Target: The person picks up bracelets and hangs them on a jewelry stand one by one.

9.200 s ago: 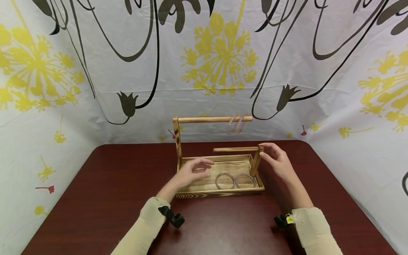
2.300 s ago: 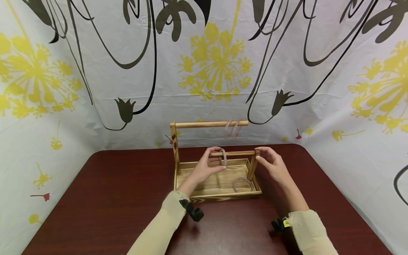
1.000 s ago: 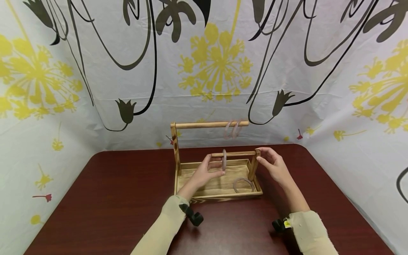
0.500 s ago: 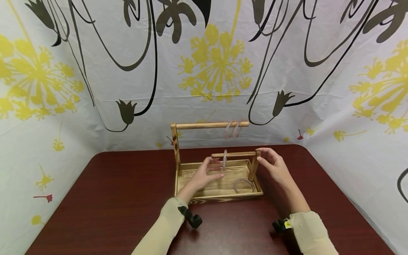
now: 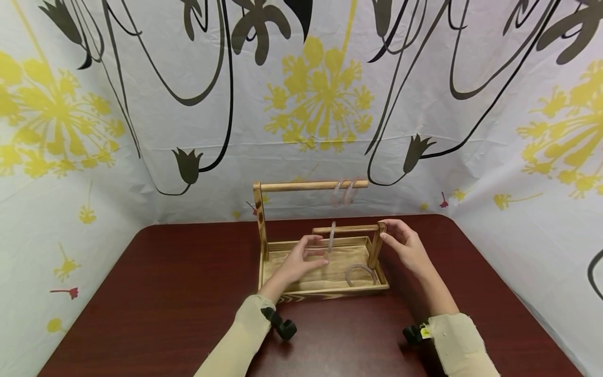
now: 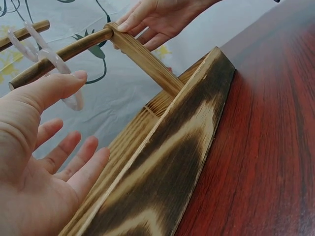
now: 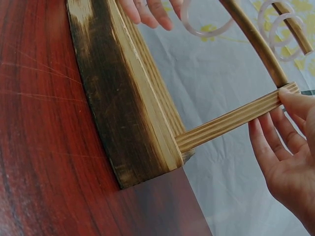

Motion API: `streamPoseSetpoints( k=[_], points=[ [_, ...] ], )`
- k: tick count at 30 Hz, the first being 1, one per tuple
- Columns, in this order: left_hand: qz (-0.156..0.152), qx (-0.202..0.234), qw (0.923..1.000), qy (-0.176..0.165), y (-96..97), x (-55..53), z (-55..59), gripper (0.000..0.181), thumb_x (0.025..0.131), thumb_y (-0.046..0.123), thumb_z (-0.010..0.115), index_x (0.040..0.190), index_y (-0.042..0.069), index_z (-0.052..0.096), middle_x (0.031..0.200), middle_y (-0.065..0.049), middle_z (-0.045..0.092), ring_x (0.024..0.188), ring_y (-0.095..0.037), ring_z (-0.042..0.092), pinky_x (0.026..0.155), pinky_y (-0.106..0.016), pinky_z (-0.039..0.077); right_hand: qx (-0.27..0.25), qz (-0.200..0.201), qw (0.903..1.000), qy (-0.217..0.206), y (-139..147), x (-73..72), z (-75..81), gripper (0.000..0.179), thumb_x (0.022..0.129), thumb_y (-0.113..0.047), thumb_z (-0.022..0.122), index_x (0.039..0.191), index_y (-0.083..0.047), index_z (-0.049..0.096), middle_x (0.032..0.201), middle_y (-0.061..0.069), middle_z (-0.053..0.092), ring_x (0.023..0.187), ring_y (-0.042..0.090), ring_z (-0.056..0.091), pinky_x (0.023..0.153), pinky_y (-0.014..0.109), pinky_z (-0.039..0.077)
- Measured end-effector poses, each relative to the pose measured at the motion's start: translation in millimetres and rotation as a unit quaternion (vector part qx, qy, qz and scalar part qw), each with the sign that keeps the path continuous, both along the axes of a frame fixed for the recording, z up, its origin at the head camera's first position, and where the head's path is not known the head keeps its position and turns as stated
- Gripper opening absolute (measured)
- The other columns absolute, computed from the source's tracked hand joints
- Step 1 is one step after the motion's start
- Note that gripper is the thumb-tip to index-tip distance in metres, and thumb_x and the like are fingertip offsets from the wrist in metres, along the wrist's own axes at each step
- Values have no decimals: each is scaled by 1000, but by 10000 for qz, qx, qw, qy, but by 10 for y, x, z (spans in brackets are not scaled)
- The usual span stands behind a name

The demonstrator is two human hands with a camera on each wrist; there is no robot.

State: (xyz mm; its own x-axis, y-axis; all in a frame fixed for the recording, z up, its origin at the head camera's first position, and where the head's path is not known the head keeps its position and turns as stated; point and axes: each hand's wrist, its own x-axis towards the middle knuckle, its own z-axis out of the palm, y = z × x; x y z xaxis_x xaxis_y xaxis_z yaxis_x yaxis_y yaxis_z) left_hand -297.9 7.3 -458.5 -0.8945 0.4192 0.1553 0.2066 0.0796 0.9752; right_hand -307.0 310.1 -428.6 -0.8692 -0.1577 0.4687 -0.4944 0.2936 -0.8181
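A wooden bangle stand, a tray (image 5: 334, 294) with two posts and rods, stands on the table. One pale bangle (image 5: 332, 236) hangs around the lower rod (image 5: 358, 229). My left hand (image 5: 294, 263) is just left of it, thumb and fingers spread and holding nothing. In the left wrist view the thumb overlaps that bangle (image 6: 75, 102). My right hand (image 5: 406, 244) pinches the top of the short post (image 5: 375, 250), thumb on the near side and fingers behind. Another bangle (image 5: 360, 265) lies in the tray's right end.
Two pinkish bangles (image 5: 349, 192) hang near the free right end of the upper rod (image 5: 297, 186), which a tall post (image 5: 260, 222) carries at the left. The dark red table (image 5: 188, 293) ends at a patterned white curtain (image 5: 226, 199) behind and at the sides.
My left hand brought a bangle from the tray onto the lower rod, let go of it and drew slightly down and left. The right hand has kept its grip on the post.
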Motion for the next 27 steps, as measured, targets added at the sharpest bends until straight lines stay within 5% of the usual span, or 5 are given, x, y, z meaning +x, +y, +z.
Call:
streamPoseSetpoints(
  k=[27],
  points=[
    [-301,-225,9993,-85,-119,42,-68,55,93,8,69,140,-4,43,137,-27,55,124,-43,57,105,-44,50,-141,154,9998,-30,5,-7,-15,30,99,-1,58,125,11,54,108,-22,63,102,-8,58,85,8,49]
  ],
)
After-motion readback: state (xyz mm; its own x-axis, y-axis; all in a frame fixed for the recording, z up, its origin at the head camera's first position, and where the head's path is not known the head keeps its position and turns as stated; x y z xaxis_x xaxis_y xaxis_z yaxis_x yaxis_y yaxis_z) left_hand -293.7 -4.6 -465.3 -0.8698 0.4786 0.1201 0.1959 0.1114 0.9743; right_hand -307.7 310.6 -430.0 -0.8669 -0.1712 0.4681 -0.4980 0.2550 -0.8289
